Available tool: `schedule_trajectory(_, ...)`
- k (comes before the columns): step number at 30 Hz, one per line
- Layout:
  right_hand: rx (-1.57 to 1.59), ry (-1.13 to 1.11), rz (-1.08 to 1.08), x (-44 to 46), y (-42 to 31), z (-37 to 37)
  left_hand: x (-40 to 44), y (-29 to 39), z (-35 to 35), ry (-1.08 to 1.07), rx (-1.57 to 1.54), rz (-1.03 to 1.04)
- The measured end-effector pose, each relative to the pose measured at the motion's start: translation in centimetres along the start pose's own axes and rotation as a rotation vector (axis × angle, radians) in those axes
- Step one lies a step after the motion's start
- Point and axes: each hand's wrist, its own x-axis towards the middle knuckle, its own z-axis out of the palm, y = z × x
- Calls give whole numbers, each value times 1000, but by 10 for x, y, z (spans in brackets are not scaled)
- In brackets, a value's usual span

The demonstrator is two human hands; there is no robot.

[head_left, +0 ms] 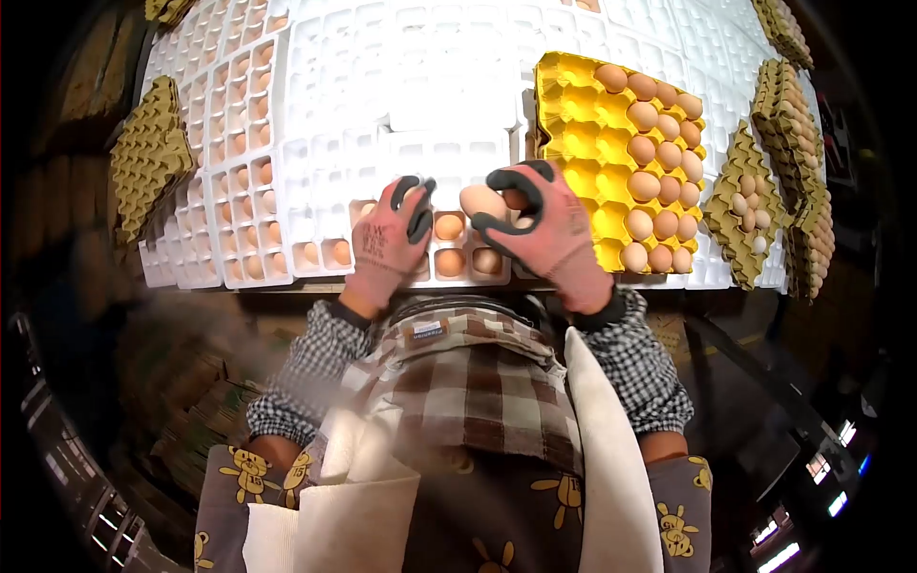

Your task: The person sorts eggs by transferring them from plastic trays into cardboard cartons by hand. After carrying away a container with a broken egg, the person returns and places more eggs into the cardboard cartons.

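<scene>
Both my hands wear pink gloves with dark grey fingertips. My left hand (390,234) is over the front of the white egg tray (449,137), its fingers curled around an egg (411,194) of which only a small brown patch shows. In my right hand (546,224), thumb and fingers wrap around a light brown egg (483,202), with a darker egg (516,200) partly hidden behind it. Between the hands, an orange-brown egg (448,226) sits in a tray cell. Nearer the front edge are another egg (449,263) and a darker one (487,261).
Right of my hands stands a yellow egg tray (571,124), its right-hand columns filled with eggs. White trays with eggs (244,181) extend to the left. Stacked grey-brown cartons (151,158) stand far left; more cartons (745,205) with eggs stand at the right.
</scene>
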Motion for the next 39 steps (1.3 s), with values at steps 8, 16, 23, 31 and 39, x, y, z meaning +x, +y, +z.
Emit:
schedule_trajectory(8, -717, -145, 147, 13, 35, 80, 62, -36, 19, 88, 156, 160)
schedule_trajectory(16, -868, 170, 216, 90, 50, 108, 58, -44, 31, -71, 300, 98)
schedule_trajectory(23, -675, 856, 218, 48, 39, -74, 87, 6, -16, 273, -195, 194)
schedule_trajectory(31, 669, 660, 294, 34, 99, -167, 232, 168, 42, 51, 15, 586)
schedule_trajectory(39, -333, 384, 433, 47, 145, -223, 252, 215, 12, -194, -332, 390)
